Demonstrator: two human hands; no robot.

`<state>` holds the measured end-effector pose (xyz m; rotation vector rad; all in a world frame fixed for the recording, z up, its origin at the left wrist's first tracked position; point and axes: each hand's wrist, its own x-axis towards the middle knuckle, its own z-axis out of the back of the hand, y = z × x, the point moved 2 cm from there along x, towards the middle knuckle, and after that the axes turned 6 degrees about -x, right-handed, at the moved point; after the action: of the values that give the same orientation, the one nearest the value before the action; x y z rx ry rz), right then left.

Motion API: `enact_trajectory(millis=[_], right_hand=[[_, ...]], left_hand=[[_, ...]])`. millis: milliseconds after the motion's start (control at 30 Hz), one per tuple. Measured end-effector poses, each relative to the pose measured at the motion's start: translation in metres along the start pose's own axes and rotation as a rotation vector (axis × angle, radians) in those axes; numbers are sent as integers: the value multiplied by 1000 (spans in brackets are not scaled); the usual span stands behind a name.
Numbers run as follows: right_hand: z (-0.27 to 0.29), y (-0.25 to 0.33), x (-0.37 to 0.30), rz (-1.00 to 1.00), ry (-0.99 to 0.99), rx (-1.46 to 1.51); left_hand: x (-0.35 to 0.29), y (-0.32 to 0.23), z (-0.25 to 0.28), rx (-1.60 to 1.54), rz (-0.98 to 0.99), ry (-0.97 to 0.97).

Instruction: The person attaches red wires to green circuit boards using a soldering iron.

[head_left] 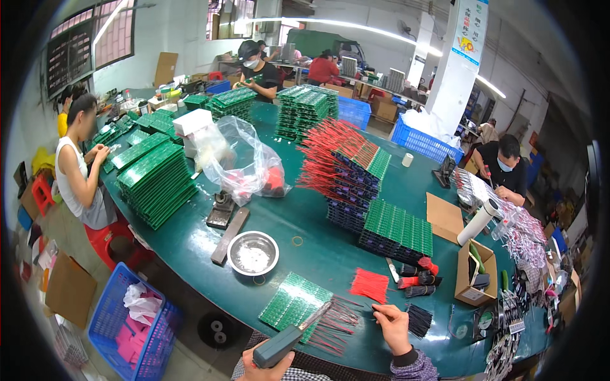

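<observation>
— Risking anything?
— Yes: let the tool [279, 347] tilt and its tip could snag the fanned wires [333, 327] by your green board [293, 300], front of the bench [318, 254].
— Fingers?
— Your left hand [271, 373] wraps the tool; your right hand [393, 325] pinches nearly closed near the black bundle [419, 320]; can't tell if it holds a wire.

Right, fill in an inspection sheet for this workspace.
Surface: green table, glossy, crowded.
Job's things: tool, its tip at the right edge of the board; loose wires there; red wires and black wires bunched nearby.
Clutter: bowl, metal bar, plastic bag, open box.
Hands: left hand grips the tool; right hand beside the black wires, contents unclear.
Cables: wire heap at right; tool cord, nothing seen.
Surroundings: co-worker at left, others beyond; blue basket on the floor.
</observation>
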<state>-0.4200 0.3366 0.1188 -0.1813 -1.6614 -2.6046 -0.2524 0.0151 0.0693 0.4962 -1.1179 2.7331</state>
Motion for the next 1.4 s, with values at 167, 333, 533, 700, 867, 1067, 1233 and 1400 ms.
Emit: enact_trajectory(millis=[167, 333, 533, 700, 867, 1067, 1233, 1400], right_hand=[[23, 2, -2, 9, 104, -112], [57, 30, -2, 182, 142, -517], [78, 62, -9, 341, 147, -847], [73, 54, -16, 490, 319, -1165], [40, 59, -16, 688, 492, -1560], [23, 65, -8, 696, 552, -1650], [23, 65, -1, 663, 509, -1731], [4, 52, 0, 631, 585, -1745]], left_hand=[[-1, -7, 8, -28, 29, -53], [-2, -13, 23, -439, 335, 133], [-4, -16, 32, -304, 321, 47], [17, -40, 52, -793, 412, -142], [21, -36, 60, -562, 213, -237], [9, -17, 56, -765, 493, -226], [25, -10, 57, -615, 324, -281], [34, -17, 56, -683, 323, -219]])
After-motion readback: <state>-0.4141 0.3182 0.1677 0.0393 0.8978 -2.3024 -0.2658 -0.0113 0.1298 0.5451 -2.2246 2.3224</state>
